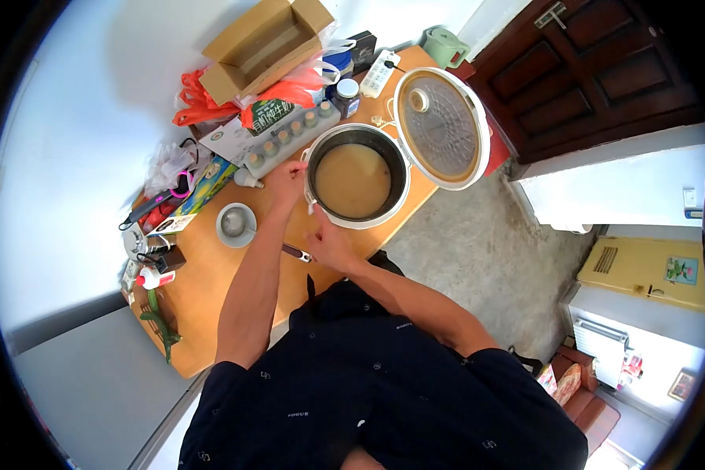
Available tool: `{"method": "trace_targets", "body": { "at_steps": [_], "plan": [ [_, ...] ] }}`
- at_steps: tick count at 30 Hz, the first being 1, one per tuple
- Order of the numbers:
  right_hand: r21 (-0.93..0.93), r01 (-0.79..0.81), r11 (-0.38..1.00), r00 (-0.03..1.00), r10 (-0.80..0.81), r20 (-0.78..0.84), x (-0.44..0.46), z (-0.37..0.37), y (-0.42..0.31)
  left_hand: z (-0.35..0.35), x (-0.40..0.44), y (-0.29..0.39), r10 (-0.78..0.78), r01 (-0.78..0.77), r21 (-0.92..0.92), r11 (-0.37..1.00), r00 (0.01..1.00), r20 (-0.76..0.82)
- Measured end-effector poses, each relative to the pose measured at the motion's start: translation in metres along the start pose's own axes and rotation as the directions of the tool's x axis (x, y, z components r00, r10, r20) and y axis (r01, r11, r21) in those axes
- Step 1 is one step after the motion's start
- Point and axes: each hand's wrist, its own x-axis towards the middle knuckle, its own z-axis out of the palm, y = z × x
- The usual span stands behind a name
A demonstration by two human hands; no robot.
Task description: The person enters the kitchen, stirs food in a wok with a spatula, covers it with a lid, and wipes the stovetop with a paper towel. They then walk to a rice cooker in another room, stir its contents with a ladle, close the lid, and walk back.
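Note:
A white rice cooker stands open on the table, with pale brown liquid in its dark inner pot. Its round lid is tipped back to the right. My left hand is at the cooker's left edge, its fingertips closed at the rim. Close by the front left edge is my right hand, mostly curled, one finger reaching up to the cooker's side; what it may hold is hidden. A dark-handled utensil lies beside my right hand. Left of my forearm sits a white bowl with a metal ladle.
Along the wall stand a cardboard box, red plastic bags, several capped bottles and a dark jar. A power strip and green kettle are at the far end. Green vegetables lie near the left edge.

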Motion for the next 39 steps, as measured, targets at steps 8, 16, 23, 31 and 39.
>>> {"method": "trace_targets", "body": {
  "at_steps": [8, 16, 23, 31, 39],
  "plan": [
    [-0.027, -0.11, 0.994, 0.99, 0.111, 0.082, -0.003, -0.012, -0.014, -0.004, -0.09, 0.025, 0.118, -0.115, 0.053, 0.992, 0.992, -0.056],
    [0.059, -0.08, 0.995, 0.991, 0.073, 0.113, -0.016, -0.025, 0.005, -0.006, -0.103, 0.033, 0.109, -0.103, 0.176, 0.979, 0.994, -0.021],
    [-0.392, -0.031, 0.92, 0.983, -0.043, -0.18, -0.034, -0.066, -0.006, -0.001, -0.095, 0.032, 0.034, -0.024, 0.166, 0.986, 0.998, -0.06],
    [-0.678, 0.018, 0.735, 0.99, -0.107, -0.09, -0.027, -0.083, -0.006, -0.002, -0.086, 0.046, 0.247, -0.221, 0.432, 0.874, 0.969, -0.005],
    [-0.575, 0.053, 0.817, 0.971, -0.176, -0.16, -0.028, -0.087, -0.005, 0.004, -0.084, 0.047, -0.01, 0.024, 0.182, 0.983, 0.997, -0.078]
  ]
}}
